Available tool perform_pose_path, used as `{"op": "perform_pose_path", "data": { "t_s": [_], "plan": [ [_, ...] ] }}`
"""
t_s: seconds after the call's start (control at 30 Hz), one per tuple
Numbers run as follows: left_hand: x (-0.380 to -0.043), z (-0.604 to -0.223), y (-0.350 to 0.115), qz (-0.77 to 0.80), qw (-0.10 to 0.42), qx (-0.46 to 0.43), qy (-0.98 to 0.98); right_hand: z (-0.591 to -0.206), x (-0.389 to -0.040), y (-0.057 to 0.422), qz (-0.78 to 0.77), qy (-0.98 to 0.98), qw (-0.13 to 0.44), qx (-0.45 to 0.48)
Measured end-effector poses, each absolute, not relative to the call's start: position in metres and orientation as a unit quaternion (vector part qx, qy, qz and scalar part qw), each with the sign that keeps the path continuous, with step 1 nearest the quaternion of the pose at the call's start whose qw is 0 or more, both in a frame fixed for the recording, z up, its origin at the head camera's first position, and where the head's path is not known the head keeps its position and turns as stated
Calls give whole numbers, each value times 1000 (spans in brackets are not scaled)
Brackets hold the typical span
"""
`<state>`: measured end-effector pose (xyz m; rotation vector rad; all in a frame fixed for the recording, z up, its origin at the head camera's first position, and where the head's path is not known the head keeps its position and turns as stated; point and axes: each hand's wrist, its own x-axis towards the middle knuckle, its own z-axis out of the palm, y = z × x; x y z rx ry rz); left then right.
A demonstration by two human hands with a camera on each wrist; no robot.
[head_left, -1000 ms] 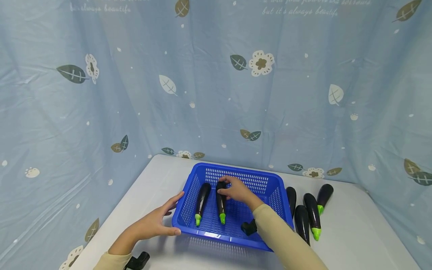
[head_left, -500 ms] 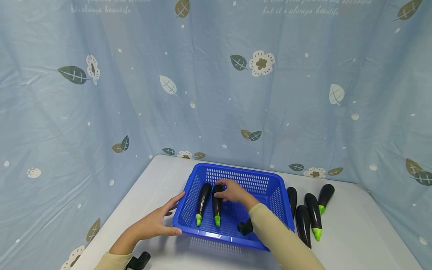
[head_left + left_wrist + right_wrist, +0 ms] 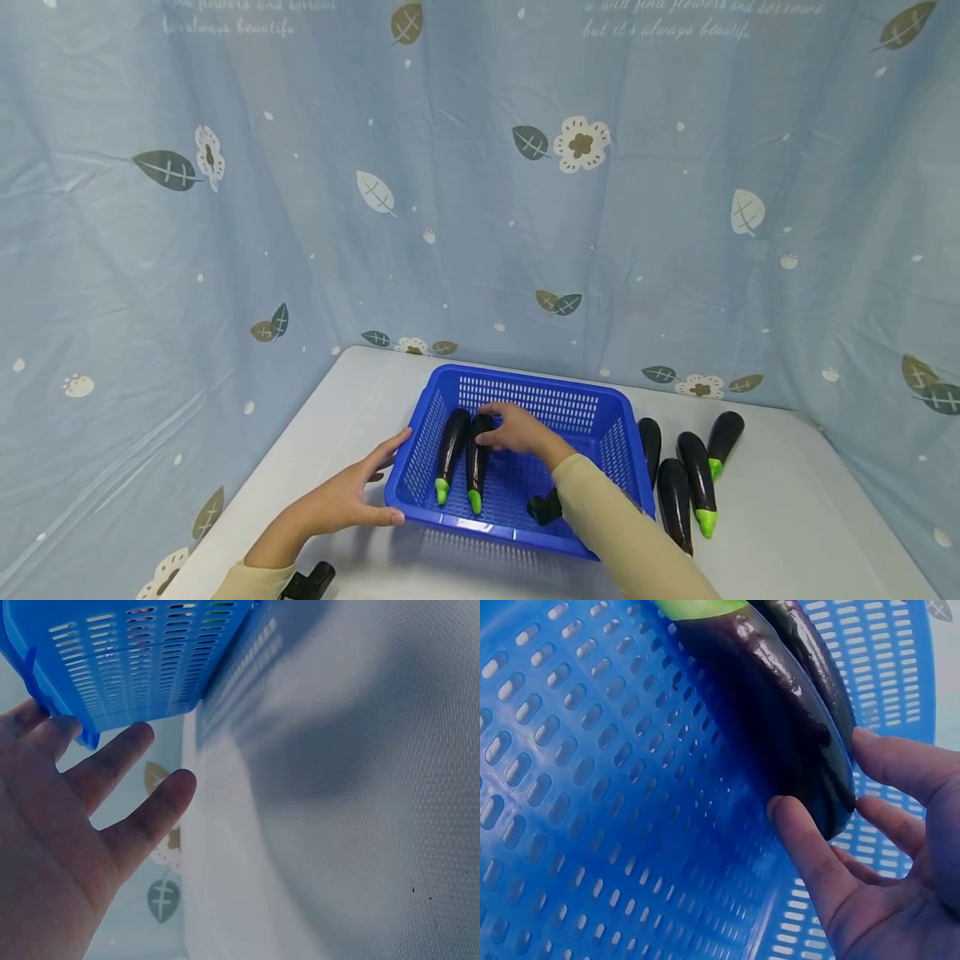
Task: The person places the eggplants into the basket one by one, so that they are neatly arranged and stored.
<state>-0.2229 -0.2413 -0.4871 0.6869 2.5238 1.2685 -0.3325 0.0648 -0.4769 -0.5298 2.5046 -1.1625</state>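
Note:
A blue plastic basket (image 3: 536,381) with slotted walls stands on the white table. Inside it, two dark eggplants with green stem ends lie side by side. My right hand (image 3: 522,432) holds the right-hand eggplant (image 3: 476,477) by its rounded far end; in the right wrist view its fingertips (image 3: 789,817) sit on both sides of that end. The other eggplant (image 3: 451,450) lies close on its left. At the basket's left corner my left hand (image 3: 339,497) touches the rim with fingers spread and fairly straight, and the lower fingers (image 3: 154,825) stay off the wall.
Several more eggplants (image 3: 696,475) lie on the table (image 3: 795,500) just right of the basket. A blue curtain (image 3: 480,208) printed with leaves and flowers hangs behind and at the sides. Black devices (image 3: 309,581) sit at the wrists.
My right hand has shifted left inside the basket with its eggplant, bringing it close to the other one. The left hand stays at the basket's corner.

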Motion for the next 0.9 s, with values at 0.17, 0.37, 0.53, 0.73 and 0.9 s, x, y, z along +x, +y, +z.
{"op": "perform_pose_path", "data": {
  "t_s": [0.17, 0.37, 0.53, 0.73, 0.9],
  "plan": [
    [-223, -489, -241, 431, 114, 239, 863, -476, -332, 65, -405, 880, 161, -188],
    [-223, -489, -241, 433, 115, 244, 860, -475, -332, 66, -389, 889, 153, -186],
    [-223, -488, -241, 433, 114, 242, 861, -474, -331, 69, -393, 889, 152, -182],
    [-223, -487, -241, 430, 110, 240, 863, -469, -330, 72, -408, 882, 150, -181],
    [-224, -488, -242, 431, 107, 245, 862, -467, -330, 75, -408, 882, 145, -183]
  ]
}}
